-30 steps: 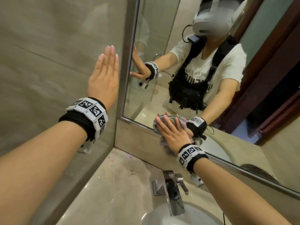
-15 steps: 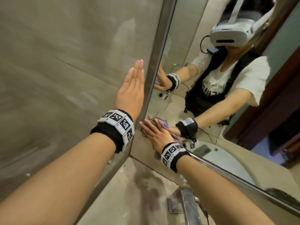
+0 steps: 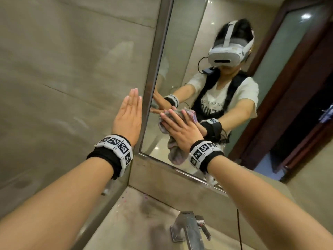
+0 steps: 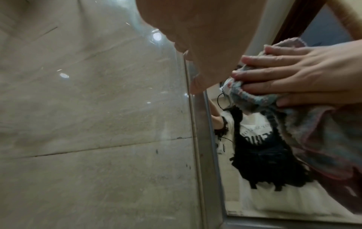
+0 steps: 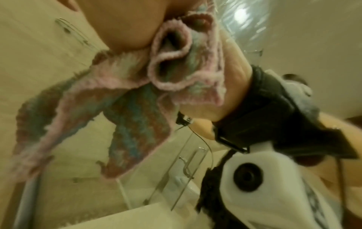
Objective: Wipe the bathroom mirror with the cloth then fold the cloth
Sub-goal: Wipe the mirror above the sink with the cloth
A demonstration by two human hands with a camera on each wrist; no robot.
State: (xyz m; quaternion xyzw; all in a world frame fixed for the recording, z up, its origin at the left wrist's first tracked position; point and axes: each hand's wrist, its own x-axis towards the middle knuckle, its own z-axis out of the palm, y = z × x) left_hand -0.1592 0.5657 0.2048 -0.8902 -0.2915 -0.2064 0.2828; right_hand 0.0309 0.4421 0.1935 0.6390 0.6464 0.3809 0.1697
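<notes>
A framed bathroom mirror fills the wall ahead. My right hand lies flat on a bunched pink-and-blue cloth and presses it against the glass near the lower left corner, fingers straight. The cloth bulges under those fingers in the left wrist view, and its loose end hangs below the palm in the right wrist view. My left hand rests flat on the tiled wall just left of the mirror frame, fingers together and straight.
A chrome faucet stands over the stone counter below the mirror. The side wall meets the mirror wall in a tight corner at the left. A dark wooden door frame shows in the reflection.
My right hand has carried the cloth up from the mirror's bottom edge onto the glass. The left hand stays flat on the wall. The head view has tilted upward.
</notes>
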